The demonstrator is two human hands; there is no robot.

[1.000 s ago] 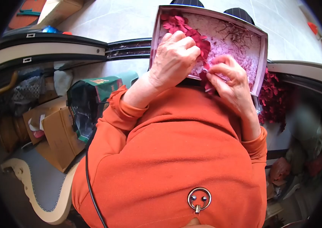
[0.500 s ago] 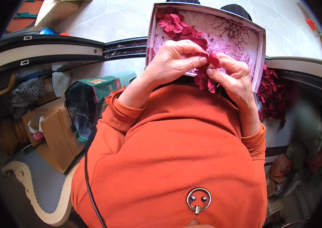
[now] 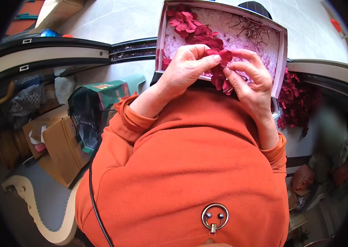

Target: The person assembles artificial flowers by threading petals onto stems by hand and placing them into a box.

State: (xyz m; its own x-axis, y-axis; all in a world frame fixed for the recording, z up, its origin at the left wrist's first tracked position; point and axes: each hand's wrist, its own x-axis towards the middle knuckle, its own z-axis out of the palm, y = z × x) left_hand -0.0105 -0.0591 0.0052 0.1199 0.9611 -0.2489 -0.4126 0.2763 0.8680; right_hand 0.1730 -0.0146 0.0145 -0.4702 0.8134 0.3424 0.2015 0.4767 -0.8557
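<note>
An orange fleecy top (image 3: 190, 173) with gathered cuffs.
Its left cuff (image 3: 129, 112), toward nine o'clock, has a frilled edge; the right cuff (image 3: 279, 153), past three, lies in folds. Near five o'clock a shiny metal ring (image 3: 202, 217) surrounds two round studs (image 3: 220, 215) above a small metal tab (image 3: 213, 228). A thin black cable (image 3: 92, 193) curves from nine to seven.

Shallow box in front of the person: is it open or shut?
Open: no lid covers the shallow box, and red flowers and dark stems show inside its walls.
</note>
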